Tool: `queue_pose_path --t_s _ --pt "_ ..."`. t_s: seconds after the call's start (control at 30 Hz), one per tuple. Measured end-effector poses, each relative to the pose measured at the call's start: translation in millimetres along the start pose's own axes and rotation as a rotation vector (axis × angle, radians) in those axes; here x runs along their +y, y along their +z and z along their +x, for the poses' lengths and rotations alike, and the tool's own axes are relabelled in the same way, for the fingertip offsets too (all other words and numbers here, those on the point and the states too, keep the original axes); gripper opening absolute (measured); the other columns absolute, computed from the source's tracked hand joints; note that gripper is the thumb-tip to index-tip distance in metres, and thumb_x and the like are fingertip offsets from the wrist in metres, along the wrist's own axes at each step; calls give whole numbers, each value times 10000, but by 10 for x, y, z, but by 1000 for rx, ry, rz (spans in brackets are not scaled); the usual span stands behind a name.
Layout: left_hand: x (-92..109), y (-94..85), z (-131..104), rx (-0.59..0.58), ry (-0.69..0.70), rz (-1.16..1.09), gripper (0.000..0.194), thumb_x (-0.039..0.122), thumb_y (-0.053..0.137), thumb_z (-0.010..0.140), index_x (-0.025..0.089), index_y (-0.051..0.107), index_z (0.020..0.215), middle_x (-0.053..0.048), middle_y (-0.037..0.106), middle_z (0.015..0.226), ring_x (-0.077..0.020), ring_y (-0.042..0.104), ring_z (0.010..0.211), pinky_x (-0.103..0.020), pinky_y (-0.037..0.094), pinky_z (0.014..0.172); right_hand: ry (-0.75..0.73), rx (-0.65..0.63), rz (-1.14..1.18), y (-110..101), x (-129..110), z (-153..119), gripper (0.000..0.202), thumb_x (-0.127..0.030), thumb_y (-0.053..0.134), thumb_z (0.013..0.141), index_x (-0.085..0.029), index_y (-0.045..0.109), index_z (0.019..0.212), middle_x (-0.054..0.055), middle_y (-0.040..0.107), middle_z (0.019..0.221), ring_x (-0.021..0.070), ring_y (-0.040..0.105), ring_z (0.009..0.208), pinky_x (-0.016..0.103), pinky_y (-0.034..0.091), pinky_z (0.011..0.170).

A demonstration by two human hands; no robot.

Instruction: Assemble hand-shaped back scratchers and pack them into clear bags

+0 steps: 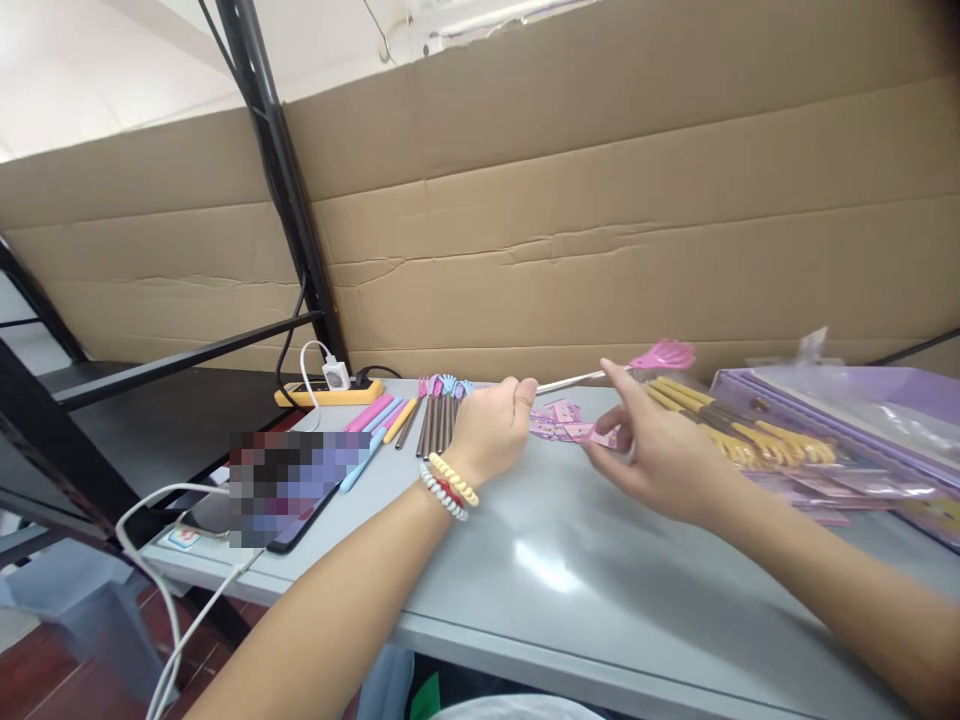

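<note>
My left hand [495, 425] is closed around the near end of a thin metal rod [566, 382], which slants up to the right and carries a pink hand-shaped head [666, 355]. Beside the rod is my right hand [652, 445], its index finger raised close to the metal and its thumb and other fingers curled near the pink printed cards [555, 420]. A small pink card [600, 434] shows at my right fingertips. Left of my left hand lie several metal rods [436, 425] with pink and blue heads, and pink, blue and yellow tubes [373, 415].
Yellow hand-headed sticks [750, 430] in clear plastic and a purple box [847, 385] lie at the right. A phone [300, 510], white cables [172, 600] and a yellow power strip [360, 390] are at the left. Cardboard [600, 200] stands behind the table [600, 600].
</note>
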State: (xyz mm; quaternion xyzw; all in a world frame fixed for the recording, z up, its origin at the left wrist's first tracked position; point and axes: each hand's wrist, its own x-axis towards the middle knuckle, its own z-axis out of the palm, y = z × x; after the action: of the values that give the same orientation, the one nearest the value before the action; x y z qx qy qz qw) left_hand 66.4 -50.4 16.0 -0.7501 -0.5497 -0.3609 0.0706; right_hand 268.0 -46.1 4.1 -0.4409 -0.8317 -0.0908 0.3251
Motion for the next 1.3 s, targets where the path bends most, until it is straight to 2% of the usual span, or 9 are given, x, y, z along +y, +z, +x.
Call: queue_pose_path --t_s 0.07,0.13,0.23,0.37,0.5,0.7,0.9,1.17,1.3 --pt "49 -6 -38 -54 83 -107 498 419 158 955 186 461 636 4 517 564 -113 455 523 -251 293 526 8 -31 23 33 -44 -12 726 -387 485 799 -103 206 1406 89 679 885 200 613 630 288 428 549" --pt "46 -32 -51 -169 193 -168 502 445 186 947 184 448 607 15 510 557 -102 430 516 -236 302 524 15 -48 21 51 -9 -1 563 -369 473 803 -126 365 1299 91 684 898 201 628 661 283 429 567" --pt "-116 -132 14 -234 236 -116 493 470 236 928 181 494 625 4 565 606 -111 473 560 -236 331 551 40 -67 16 69 136 30 388 -317 485 780 -161 480 1136 95 679 978 195 637 697 283 437 610" --pt "-622 -350 182 -57 -151 173 339 421 377 859 185 612 794 -69 681 824 -202 601 768 -291 411 660 63 -129 -1 117 313 50 373 -298 487 768 -173 493 1120 97 667 1007 205 635 758 292 437 650" --pt "-1181 -548 249 -93 -582 417 313 320 436 782 174 685 904 -144 693 979 -306 614 954 -372 454 764 47 -218 5 155 350 47 342 -331 473 794 -176 504 1098 66 653 843 198 607 703 281 412 622" --pt "-1629 -647 189 -186 -845 461 371 318 515 719 133 686 992 -185 645 1110 -349 582 1056 -405 469 828 -36 -288 1 142 288 30 267 -325 484 799 -190 520 1026 68 608 812 190 566 688 271 386 609" --pt "-1767 -575 201 -311 -830 445 406 368 510 729 89 667 980 -225 642 1096 -359 600 1015 -417 479 800 -50 -325 -8 157 300 13 251 -325 498 794 -204 531 1011 62 589 799 199 562 712 275 379 628" --pt "-1598 -634 229 -448 -709 413 430 471 525 697 97 630 882 -181 642 1069 -318 600 966 -347 461 756 -62 -330 28 147 254 21 228 -285 516 783 -188 539 987 77 627 854 209 576 771 281 387 664" --pt "-1727 -545 228 -395 -689 449 301 385 560 665 88 586 713 -194 663 933 -318 610 895 -347 468 710 -74 -330 43 151 240 34 248 -290 530 776 -181 545 999 86 633 875 215 580 800 287 395 687"
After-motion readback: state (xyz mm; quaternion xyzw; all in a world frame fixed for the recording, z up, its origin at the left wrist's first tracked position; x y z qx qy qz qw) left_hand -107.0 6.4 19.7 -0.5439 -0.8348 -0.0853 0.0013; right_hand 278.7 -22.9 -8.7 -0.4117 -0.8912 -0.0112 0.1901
